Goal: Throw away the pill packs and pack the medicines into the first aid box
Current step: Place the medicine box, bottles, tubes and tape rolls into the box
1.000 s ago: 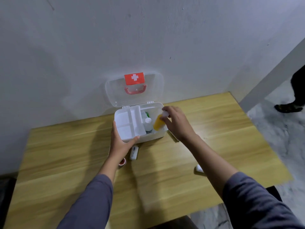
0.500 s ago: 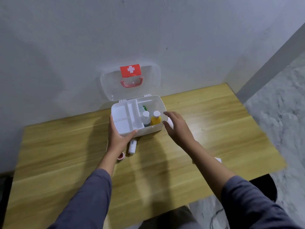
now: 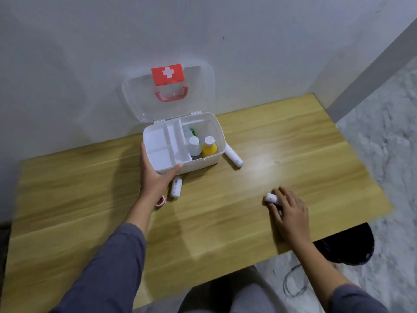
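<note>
The white first aid box stands open at the back of the wooden table, its clear lid leaning on the wall. Inside its right compartment stand a yellow bottle and a white bottle. My left hand grips the box's front left corner. Over at the table's right, my right hand lies on a small white tube, fingers curled over it. A white tube lies against the box's right side. Another white tube and a small red-topped jar lie beside my left wrist.
The wall is directly behind the box. The table's right edge drops to a marble floor. A dark object sits below the table's front right corner.
My right hand left the box after setting the yellow bottle upright inside, then swung right and down onto the small white tube. The left hand kept its hold on the box.
</note>
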The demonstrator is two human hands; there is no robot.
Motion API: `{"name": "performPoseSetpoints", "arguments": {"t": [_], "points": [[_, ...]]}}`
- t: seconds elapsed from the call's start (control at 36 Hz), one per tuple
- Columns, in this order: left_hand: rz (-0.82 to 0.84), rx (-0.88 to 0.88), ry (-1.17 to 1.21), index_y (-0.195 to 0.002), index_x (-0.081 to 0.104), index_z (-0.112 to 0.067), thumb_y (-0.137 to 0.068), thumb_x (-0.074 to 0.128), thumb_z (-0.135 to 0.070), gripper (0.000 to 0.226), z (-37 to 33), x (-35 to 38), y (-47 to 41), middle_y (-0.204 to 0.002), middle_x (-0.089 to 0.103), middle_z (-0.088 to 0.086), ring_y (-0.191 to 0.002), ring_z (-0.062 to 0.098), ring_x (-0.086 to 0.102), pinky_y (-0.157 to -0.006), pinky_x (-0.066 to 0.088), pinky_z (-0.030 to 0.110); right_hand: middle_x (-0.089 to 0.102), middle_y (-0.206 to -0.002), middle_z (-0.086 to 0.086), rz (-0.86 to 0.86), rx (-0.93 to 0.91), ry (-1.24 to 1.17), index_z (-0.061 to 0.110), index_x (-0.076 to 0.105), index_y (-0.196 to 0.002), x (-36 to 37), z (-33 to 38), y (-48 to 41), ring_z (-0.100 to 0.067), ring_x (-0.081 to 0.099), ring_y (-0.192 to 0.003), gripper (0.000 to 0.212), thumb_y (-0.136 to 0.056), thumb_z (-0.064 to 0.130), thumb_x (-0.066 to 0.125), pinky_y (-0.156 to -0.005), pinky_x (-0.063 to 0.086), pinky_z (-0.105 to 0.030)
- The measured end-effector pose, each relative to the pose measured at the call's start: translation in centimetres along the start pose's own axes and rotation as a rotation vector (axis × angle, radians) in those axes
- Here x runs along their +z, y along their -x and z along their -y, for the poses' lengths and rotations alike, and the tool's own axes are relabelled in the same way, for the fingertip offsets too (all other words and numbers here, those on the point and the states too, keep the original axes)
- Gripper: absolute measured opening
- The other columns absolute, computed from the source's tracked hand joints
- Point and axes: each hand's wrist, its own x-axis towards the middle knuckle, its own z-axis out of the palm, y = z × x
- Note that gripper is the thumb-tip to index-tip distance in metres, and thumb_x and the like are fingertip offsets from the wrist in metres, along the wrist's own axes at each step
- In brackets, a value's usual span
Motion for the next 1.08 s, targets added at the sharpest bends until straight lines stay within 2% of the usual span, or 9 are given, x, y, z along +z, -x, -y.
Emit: {"name": "performPoseSetpoints", "arguments": {"t": [0.11, 0.22, 0.36, 0.42, 0.56, 0.67, 0.86, 0.97, 1.08], "points": [[-0.013, -0.005, 0.002, -0.148, 0.004, -0.026, -0.068, 0.082, -0.027, 0.111, 0.1, 0.0, 0.0, -0.154, 0.014, -0.008, -0.137, 0.004, 0.019, -0.108, 0.022, 0.024, 0.053, -0.136, -0.006, -0.132, 0.111, -0.073, 0.02, 0.048, -0.132, 0.3, 1.6, -3.4, -0.031, 0.047, -0.123, 0.043, -0.09, 0.028, 0.053, -0.094, 0.039, -0.045], [-0.029, -0.007, 0.005, -0.148, 0.007, -0.027, -0.067, 0.083, -0.025, 0.111, 0.1, 0.1, 0.0, -0.149, 0.017, -0.015, -0.135, 0.001, 0.021, -0.11, 0.024, 0.025, 0.05, -0.139, -0.007, -0.169, 0.2, -0.177, 0.015, 0.045, -0.133, 0.0, 4.3, -8.1, -0.034, 0.044, -0.122, 0.044, -0.089, 0.016, 0.05, -0.097, 0.037, -0.045], [-0.035, -0.025, 0.022, -0.148, 0.006, -0.028, -0.065, 0.084, -0.028, 0.114, -0.1, 0.1, 0.1, -0.154, 0.016, -0.01, -0.138, 0.002, 0.021, -0.109, 0.024, 0.023, 0.053, -0.131, -0.008, -0.088, 0.045, -0.352, 0.016, 0.047, -0.124, 0.3, 8.8, -12.9, -0.033, 0.046, -0.118, 0.037, -0.089, 0.024, 0.039, -0.09, 0.04, -0.044], [-0.037, -0.037, 0.034, -0.148, 0.006, -0.029, -0.064, 0.085, -0.028, 0.115, -0.2, 0.2, 0.2, -0.155, 0.016, -0.011, -0.138, 0.002, 0.02, -0.109, 0.024, 0.023, 0.049, -0.136, -0.008, -0.018, -0.042, -0.395, 0.015, 0.045, -0.129, 0.7, 10.5, -13.6, -0.031, 0.044, -0.122, 0.039, -0.091, 0.027, 0.043, -0.095, 0.038, -0.043], [-0.03, -0.057, 0.041, -0.147, 0.005, -0.031, -0.065, 0.084, -0.028, 0.114, -0.3, 0.1, 0.3, -0.153, 0.015, -0.015, -0.137, -0.001, 0.019, -0.104, 0.024, 0.017, 0.039, -0.143, -0.014, 0.09, -0.267, -0.238, 0.008, 0.033, -0.138, 2.2, 12.2, -13.0, -0.033, 0.04, -0.126, 0.054, -0.09, 0.024, 0.051, -0.1, 0.039, -0.042], [-0.035, -0.074, 0.055, -0.148, 0.006, -0.03, -0.066, 0.084, -0.026, 0.113, -0.5, 0.1, 0.4, -0.147, 0.015, -0.022, -0.134, -0.005, 0.018, -0.097, 0.023, 0.008, 0.039, -0.141, -0.015, 0.101, -0.243, -0.238, 0.009, 0.032, -0.139, 2.2, 11.5, -12.6, -0.037, 0.041, -0.121, 0.053, -0.09, 0.016, 0.049, -0.098, 0.039, -0.044], [-0.044, -0.095, 0.077, -0.148, 0.008, -0.029, -0.063, 0.085, -0.026, 0.114, -0.9, 0.2, 0.4, -0.146, 0.015, -0.022, -0.134, -0.005, 0.019, -0.09, 0.023, -0.002, 0.052, -0.12, -0.025, 0.128, -0.219, -0.212, 0.002, 0.042, -0.131, 0.0, 9.8, -14.1, -0.044, 0.049, -0.102, 0.047, -0.086, 0.005, 0.054, -0.088, 0.038, -0.042], [-0.029, -0.092, 0.085, -0.148, 0.008, -0.032, -0.061, 0.087, -0.029, 0.117, -1.0, 0.0, 0.5, -0.153, 0.015, -0.016, -0.137, -0.002, 0.019, -0.102, 0.026, 0.013, 0.056, -0.121, -0.02, 0.064, -0.215, -0.369, 0.003, 0.043, -0.129, -2.8, 10.2, -15.2, -0.034, 0.049, -0.11, 0.043, -0.088, 0.007, 0.054, -0.078, 0.029, -0.021], [-0.022, -0.097, 0.112, -0.147, 0.008, -0.034, -0.061, 0.087, -0.026, 0.116, -1.3, 0.0, 0.6, -0.151, 0.018, -0.017, -0.135, -0.002, 0.022, -0.102, 0.029, 0.017, 0.057, -0.123, -0.01, -0.017, -0.348, -0.539, 0.008, 0.047, -0.128, -6.0, 12.7, -15.5, -0.021, 0.052, -0.107, 0.044, -0.086, 0.01, 0.06, -0.086, 0.035, -0.025]]}}
